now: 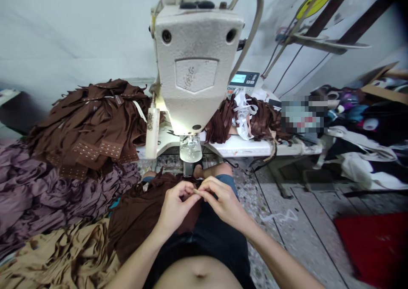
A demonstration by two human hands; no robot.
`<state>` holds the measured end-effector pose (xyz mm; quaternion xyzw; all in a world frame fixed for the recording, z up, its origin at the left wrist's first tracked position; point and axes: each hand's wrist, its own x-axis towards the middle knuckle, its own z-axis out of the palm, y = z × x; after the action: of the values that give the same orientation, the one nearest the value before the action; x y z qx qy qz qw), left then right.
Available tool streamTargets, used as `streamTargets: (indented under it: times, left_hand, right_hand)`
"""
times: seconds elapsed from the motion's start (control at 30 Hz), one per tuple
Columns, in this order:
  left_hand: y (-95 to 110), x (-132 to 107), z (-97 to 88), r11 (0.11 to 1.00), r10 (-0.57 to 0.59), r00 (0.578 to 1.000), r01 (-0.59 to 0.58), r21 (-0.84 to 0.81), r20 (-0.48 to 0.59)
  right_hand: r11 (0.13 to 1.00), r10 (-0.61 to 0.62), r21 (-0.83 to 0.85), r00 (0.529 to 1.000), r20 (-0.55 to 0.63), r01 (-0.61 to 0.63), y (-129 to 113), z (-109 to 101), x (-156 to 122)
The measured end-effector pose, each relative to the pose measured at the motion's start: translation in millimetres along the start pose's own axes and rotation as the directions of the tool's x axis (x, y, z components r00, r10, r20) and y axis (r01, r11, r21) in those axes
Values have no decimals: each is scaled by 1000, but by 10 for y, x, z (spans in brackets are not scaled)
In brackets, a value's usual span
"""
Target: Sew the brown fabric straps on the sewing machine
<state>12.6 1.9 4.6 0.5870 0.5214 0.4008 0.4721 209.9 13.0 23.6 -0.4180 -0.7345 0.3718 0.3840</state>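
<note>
My left hand (176,206) and my right hand (223,202) meet in front of me, fingertips pinching a small beige strip (195,191) from both sides. Its exact form is too small to tell. Dark brown fabric (143,214) lies across my lap, under and left of my left hand. Just beyond my hands stands the presser foot (190,148) of a white industrial sewing machine head (194,63). A stack of brown garment pieces (92,127) with hook-and-eye tape rests to the left.
Mauve fabric (41,187) and tan fabric (57,250) are heaped at the left. Brown strips and white tape (245,117) lie on the machine table (239,146), behind which is a control panel (244,81). Mixed cloth (360,153) is piled at the right, beside a red mat (372,248) on the floorboards.
</note>
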Motion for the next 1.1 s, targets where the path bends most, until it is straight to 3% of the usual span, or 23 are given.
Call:
streamTargets:
  times: [0.1,0.23,0.3,0.4,0.47,0.53,0.6,0.67,0.77,0.87,1.0,1.1]
  left_hand:
    - [31,17,-46,999,35,999,-35,6,-39]
    - [232,79,-125,985,170,983,-171,8,67]
    - [359,138,-161,979,206,976,-206,-4,70]
    - [507,244,-209,975,219,976,-219,25,12]
    - [554,298,-241,954,277,959,-268,132,-60]
    - [563,323,-273,875,426,892,-364,320,-150]
    - [558,323,-303,704,616,772,-449,550,-158]
    - [561,315,-323,482,738,674,-493,724,-32]
    - [591,323,-319,253,750,632,-543,800,192]
    - [619,361,-272,199,734,632,-549,812,248]
    - [636,393,-170,214,759,626,-500,839,179]
    - [634,401,-90,215,765,628,-459,862,144]
  right_hand:
    - [997,-56,-52,998,11,57,-37,-26,28]
    - [988,-115,-97,993,29,118,-205,-130,157]
    - [984,-136,-117,990,24,138,-313,-195,275]
    - [976,-133,-175,991,-32,126,-428,-273,503]
    - [966,-128,-236,988,-81,106,-455,-307,668]
    - [957,-117,-279,986,-115,81,-448,-330,817]
    - [960,-84,-278,987,-134,44,-420,-349,933]
    - [972,-33,-234,989,-142,-1,-384,-367,1011]
    - [993,49,-102,986,-159,-66,-330,-384,1075]
    - [986,143,113,976,-163,-125,-266,-378,1105]
    - [888,290,416,941,-174,-197,-147,-329,1091]
    - [828,360,515,914,-187,-221,-32,-263,1009]
